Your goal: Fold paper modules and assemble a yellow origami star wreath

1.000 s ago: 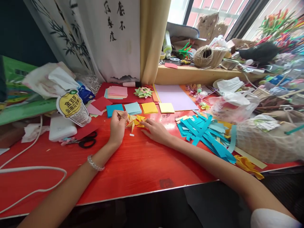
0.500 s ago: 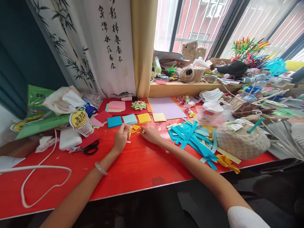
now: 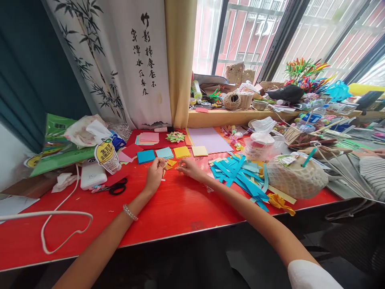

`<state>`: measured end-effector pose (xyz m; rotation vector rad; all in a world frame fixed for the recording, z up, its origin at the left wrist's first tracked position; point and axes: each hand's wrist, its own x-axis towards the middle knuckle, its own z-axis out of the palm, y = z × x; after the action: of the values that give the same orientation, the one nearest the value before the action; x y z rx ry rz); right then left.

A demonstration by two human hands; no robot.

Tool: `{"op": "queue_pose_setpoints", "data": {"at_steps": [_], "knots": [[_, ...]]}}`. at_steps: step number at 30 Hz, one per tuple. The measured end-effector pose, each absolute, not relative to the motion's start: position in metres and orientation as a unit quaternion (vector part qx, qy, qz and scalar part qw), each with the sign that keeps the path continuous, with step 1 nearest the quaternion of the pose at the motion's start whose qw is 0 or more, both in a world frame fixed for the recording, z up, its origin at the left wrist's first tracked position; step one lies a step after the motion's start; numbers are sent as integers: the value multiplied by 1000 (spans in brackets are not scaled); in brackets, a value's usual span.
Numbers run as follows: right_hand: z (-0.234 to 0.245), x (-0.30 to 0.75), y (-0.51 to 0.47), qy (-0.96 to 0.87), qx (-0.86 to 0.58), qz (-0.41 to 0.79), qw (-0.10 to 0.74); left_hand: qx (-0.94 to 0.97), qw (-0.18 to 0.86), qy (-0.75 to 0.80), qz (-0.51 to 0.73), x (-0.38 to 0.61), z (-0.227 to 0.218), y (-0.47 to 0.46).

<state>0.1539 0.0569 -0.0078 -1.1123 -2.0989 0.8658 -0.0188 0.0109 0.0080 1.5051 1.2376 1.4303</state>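
Note:
Both my hands rest on the red table (image 3: 168,208) near its middle. My left hand (image 3: 155,174) is closed, pinching a small folded yellow paper piece (image 3: 164,167) between thumb and fingers. My right hand (image 3: 189,168) lies palm down beside it, its fingertips pinched on a small orange-yellow paper piece (image 3: 179,164). Between and behind the hands lie a few more folded yellow pieces (image 3: 172,162). A bead bracelet (image 3: 130,212) sits on my left wrist.
Stacks of coloured paper squares (image 3: 164,152) and a lilac sheet (image 3: 208,141) lie behind the hands. Blue paper strips (image 3: 240,174) and a net-wrapped fruit (image 3: 296,176) are right. Scissors (image 3: 118,188), a white power bank (image 3: 92,176) and cable (image 3: 60,216) are left. Another person's sleeve (image 3: 373,170) is far right.
The camera has tilted up and back, showing more window. My hands stay at the same spot; the right fingers have drawn together onto a small paper piece.

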Motion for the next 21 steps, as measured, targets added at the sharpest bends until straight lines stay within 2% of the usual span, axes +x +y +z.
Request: {"op": "queue_pose_setpoints", "data": {"at_steps": [3,6,13,21], "knots": [[-11,162,41,-731,-404,366,410,577,396,463,544,-12,5,12],[-14,165,33,-674,-393,407,475,581,446,444,516,-6,4,11],[-18,157,28,-607,-334,538,480,591,524,420,447,1,4,6],[-18,161,28,-554,-297,615,475,589,487,456,456,1,6,2]]}}
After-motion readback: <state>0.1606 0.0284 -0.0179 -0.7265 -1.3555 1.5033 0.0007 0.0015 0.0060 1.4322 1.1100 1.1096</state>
